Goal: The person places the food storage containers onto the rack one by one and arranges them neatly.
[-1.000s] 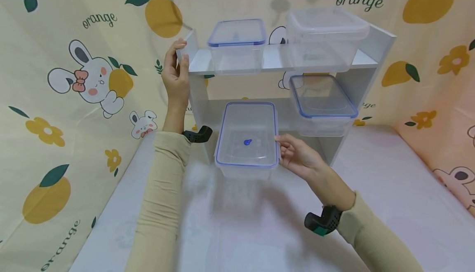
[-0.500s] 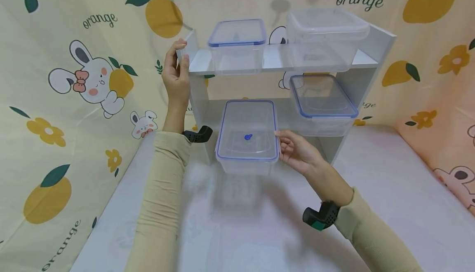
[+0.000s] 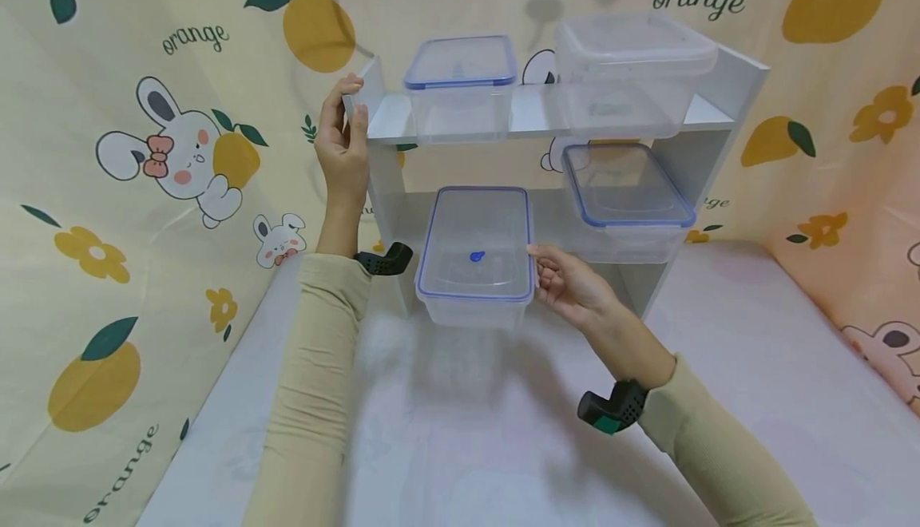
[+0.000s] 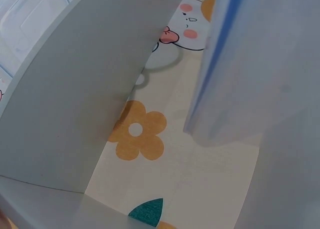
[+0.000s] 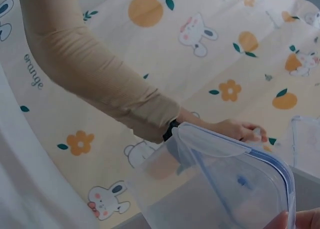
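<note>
My right hand (image 3: 571,283) pinches the right rim of a clear plastic food storage box (image 3: 474,275) with a blue-edged lid and a blue vent plug. The box is held level at the middle tier, its front part jutting out above the table. My left hand (image 3: 342,140) grips the upper front edge of the left side panel of a white shelf unit (image 3: 532,108). In the right wrist view, the box (image 5: 235,181) fills the lower right, with the fingertips of my right hand (image 5: 300,220) at its rim. How deep its back reaches is hidden.
On the top tier stand a blue-rimmed box (image 3: 460,100) at left and a larger clear box (image 3: 632,80) at right. Another blue-rimmed box (image 3: 628,192) sits on the middle tier at right. A printed cloth (image 3: 180,287) hangs behind the white table (image 3: 460,447).
My right hand has moved the box forward and slightly up in the view, toward the shelf. The left hand keeps its grip on the side panel, and the other boxes stay put.
</note>
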`<action>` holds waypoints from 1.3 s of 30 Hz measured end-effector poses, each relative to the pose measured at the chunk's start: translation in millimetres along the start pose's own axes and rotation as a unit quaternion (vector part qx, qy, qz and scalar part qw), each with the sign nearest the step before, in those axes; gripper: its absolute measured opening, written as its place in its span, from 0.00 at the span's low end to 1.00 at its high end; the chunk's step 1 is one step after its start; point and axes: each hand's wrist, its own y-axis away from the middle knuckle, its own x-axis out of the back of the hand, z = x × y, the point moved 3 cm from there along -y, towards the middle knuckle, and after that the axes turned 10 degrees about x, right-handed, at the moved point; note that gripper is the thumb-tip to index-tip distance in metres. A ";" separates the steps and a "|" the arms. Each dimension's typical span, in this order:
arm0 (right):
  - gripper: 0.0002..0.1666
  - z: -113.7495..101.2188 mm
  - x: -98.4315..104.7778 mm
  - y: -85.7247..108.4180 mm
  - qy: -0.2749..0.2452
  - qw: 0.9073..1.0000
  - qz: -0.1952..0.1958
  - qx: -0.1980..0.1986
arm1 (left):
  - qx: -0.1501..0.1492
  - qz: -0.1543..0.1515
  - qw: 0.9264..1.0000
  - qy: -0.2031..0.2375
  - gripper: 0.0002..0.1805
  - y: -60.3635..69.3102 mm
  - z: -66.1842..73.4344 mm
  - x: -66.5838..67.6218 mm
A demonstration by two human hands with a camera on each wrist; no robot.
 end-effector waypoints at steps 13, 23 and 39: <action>0.06 -0.2 -3.5 -9.6 0.054 0.998 0.039 -0.003 | -0.001 0.000 1.000 0.009 0.10 -0.7 -1.2 0.4; 0.07 -4.1 -4.8 -19.2 0.028 0.999 0.030 0.018 | 0.002 -0.002 1.000 0.009 0.10 -0.5 -0.8 0.3; 0.12 -2.4 -5.2 -36.9 -0.008 0.994 0.094 0.045 | 0.003 -0.001 1.000 0.012 0.10 0.5 0.6 -0.3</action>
